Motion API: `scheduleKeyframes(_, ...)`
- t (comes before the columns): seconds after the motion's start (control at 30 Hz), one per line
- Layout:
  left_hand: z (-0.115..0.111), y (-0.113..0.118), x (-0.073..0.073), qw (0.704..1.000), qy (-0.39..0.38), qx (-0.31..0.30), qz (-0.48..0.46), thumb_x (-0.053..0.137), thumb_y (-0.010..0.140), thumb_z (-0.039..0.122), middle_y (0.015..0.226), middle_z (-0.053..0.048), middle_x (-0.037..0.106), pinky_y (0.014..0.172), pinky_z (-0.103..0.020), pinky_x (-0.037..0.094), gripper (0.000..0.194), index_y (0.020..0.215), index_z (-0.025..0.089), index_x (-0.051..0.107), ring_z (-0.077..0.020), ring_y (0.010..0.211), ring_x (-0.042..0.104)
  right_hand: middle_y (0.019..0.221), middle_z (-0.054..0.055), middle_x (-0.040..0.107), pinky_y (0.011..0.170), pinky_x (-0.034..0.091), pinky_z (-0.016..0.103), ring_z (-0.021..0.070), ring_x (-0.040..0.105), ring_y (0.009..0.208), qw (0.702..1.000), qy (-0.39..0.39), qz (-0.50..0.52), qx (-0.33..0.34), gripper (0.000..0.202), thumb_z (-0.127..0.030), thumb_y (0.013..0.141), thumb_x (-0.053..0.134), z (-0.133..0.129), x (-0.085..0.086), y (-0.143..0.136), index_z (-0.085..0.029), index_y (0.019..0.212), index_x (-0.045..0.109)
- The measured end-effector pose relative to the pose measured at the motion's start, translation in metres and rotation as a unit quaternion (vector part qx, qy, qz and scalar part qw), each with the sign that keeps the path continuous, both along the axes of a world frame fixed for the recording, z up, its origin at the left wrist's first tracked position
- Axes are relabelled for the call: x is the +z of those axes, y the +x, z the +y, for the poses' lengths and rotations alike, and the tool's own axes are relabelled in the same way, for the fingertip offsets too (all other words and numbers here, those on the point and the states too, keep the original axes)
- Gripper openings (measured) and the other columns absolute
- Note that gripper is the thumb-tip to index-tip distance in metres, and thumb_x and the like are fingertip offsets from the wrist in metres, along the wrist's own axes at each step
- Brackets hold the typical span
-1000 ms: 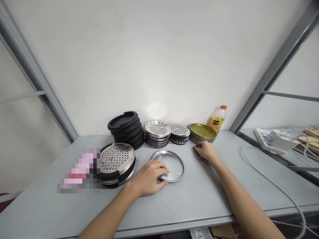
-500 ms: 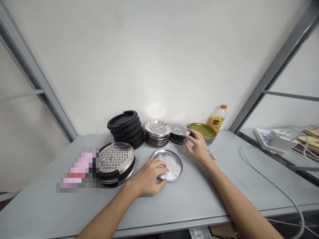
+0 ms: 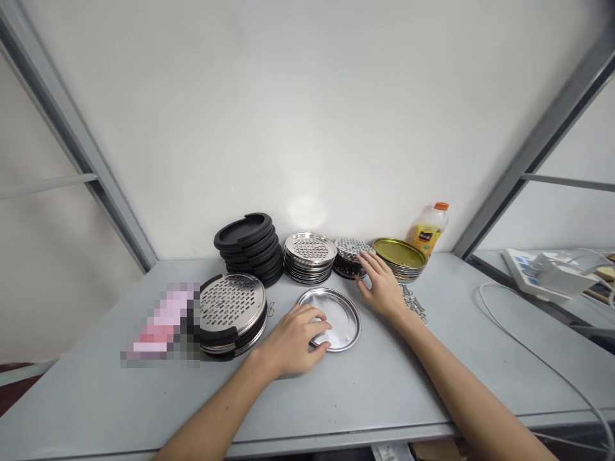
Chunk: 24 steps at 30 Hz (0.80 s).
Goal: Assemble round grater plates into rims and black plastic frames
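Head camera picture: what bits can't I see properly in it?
All in the head view:
Silver dish: part of its left edge, behind the left grip.
Small holed stack: part of its right side, behind the right grip.
Pink patch: blurred into squares.
Bottle: its bottom, behind the gold lids.
White packet: cut off by the bottom edge.

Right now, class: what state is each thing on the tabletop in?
Shallow metal dish: flat, rim up
Smaller perforated discs: stacked
Larger perforated discs: stacked
Front-left disc pile: grille uppermost
Black round trays: stacked
Gold-topped lids: stacked
Metal clips: mostly heaped
Plastic bottle: upright, capped
White cable: uncoiled
Pixelated item: cannot tell
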State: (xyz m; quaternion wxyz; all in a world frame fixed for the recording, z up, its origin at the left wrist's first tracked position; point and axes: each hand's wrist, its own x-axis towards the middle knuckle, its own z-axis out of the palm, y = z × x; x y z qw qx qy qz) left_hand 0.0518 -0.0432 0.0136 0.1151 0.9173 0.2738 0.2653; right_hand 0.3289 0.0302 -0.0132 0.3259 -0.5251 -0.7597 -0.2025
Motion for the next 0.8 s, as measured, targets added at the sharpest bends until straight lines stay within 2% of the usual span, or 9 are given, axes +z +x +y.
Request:
scheduleKeyframes(0.27,0.001,0.000,0.000,1.000,-0.005,0.015,0.010,0.060,0.086,0.026,0.108,-0.006,0.063,0.094,-0.040,0.044,0.017,0.101,0.020,0.068,-0.0230,0.099,0.058,0.148,0.013,0.036,0.112,0.032,0.050,0.0296,0.033,0.137,0.998,0.009,0.058,-0.010,0.060,-0.025,0.090,0.044,0.000,0.003,0.001,-0.015,0.146,0.027)
scheduleKeyframes(0.37,0.001,0.000,0.001,1.000,-0.009,0.014,0.008,0.061,0.086,0.027,0.108,-0.006,0.063,0.093,-0.039,0.045,0.020,0.103,0.020,0.067,-0.0230,0.099,0.058,0.148,0.014,0.035,0.112,0.032,0.047,0.0284,0.034,0.136,0.995,0.023,0.091,-0.018,0.059,-0.024,0.090,0.042,-0.002,0.007,0.001,-0.014,0.146,0.028)
scheduleKeyframes(0.53,0.001,0.000,-0.001,1.000,-0.015,0.009,0.002,0.062,0.086,0.029,0.107,-0.006,0.063,0.094,-0.040,0.045,0.020,0.104,0.021,0.068,-0.0231,0.100,0.058,0.145,0.012,0.043,0.110,0.036,0.044,0.0256,0.040,0.133,0.989,0.084,0.108,-0.048,0.052,-0.018,0.092,0.038,-0.004,0.019,0.011,-0.017,0.144,0.034)
scheduleKeyframes(0.63,0.002,0.000,-0.003,1.000,-0.011,0.008,-0.008,0.061,0.086,0.028,0.107,-0.006,0.063,0.095,-0.041,0.044,0.018,0.101,0.021,0.070,-0.0232,0.102,0.057,0.139,0.010,0.050,0.107,0.040,0.044,0.0244,0.047,0.128,0.983,0.148,0.089,-0.056,0.049,-0.014,0.092,0.036,-0.005,0.026,0.020,-0.019,0.141,0.040)
scheduleKeyframes(0.8,0.004,0.002,-0.006,0.999,0.004,0.028,-0.023,0.059,0.087,0.024,0.107,-0.007,0.062,0.097,-0.041,0.043,0.017,0.101,0.020,0.069,-0.0236,0.105,0.054,0.120,0.008,0.066,0.096,0.050,0.039,0.0235,0.062,0.110,0.958,0.271,0.088,-0.033,0.037,-0.012,0.089,0.050,-0.010,0.034,0.024,-0.020,0.123,0.060)
